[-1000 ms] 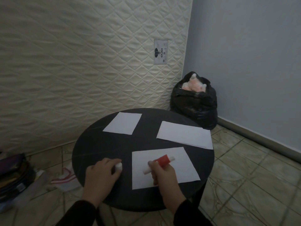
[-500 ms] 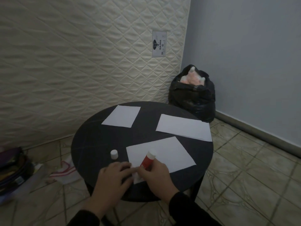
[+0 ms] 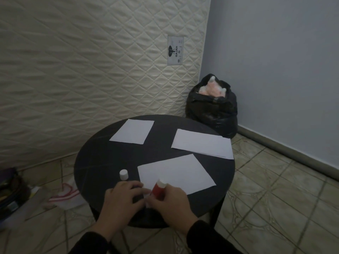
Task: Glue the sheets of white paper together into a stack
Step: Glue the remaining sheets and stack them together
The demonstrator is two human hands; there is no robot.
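The right hand [image 3: 170,200] curls its fingers around one red glue stick [image 3: 158,189], holding it tilted with its white end up and away from the person, its lower end at the near left corner of the nearest sheet [image 3: 176,173]. The left hand [image 3: 122,198] lies flat beside it with fairly straight fingers, fingertips pressing at that same corner; the exact contact point is blurred.

There is one white cap [image 3: 123,174], standing upright on the table just left of the nearest sheet and apart from both hands. Three separate patches of white paper are visible: the nearest sheet, a far left sheet [image 3: 132,131], and a far right pile [image 3: 201,146] whose lower edge shows more than one layer and whose right corner reaches the table's rim. They lie well apart, with bare dark surface between them.

The round black table [image 3: 95,160] leaves open room on its left half. A black bag [image 3: 212,110] sits on the floor behind it in the corner.

Compared with half a second ago, the hands sit in much the same place at the sheet's corner, and the cap has not moved.
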